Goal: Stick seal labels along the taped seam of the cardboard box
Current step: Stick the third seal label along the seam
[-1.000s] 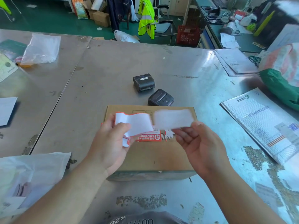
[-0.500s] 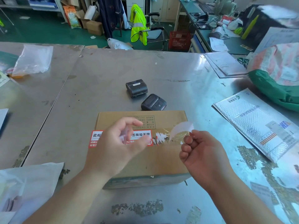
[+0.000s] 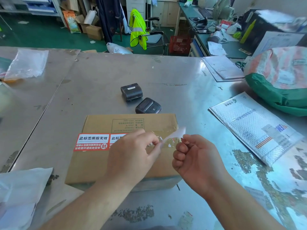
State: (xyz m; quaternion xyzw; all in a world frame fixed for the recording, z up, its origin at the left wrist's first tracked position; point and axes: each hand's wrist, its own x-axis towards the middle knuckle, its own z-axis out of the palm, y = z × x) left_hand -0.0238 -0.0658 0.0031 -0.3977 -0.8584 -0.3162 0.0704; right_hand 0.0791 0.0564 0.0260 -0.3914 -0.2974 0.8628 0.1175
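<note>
Strip of thin white paper (image 3: 176, 134): pinched at one end by the curled fingers of the right hand (image 3: 196, 156), at the other by fingertips of the left hand (image 3: 132, 151), just above the flat brown cardboard box (image 3: 103, 165). Two red-and-white rectangular seal labels (image 3: 92, 141) are stuck side by side on its taped seam, the second partly hidden by the left hand. Box is set on a grey metal table (image 3: 99, 83), two small black printers (image 3: 131, 91) just beyond.

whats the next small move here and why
Probably lower the strip, pinched between the left hand and right hand, onto the seam right of the labels: that stretch lies bare. Whether the strip is a label or backing is unclear.
</note>
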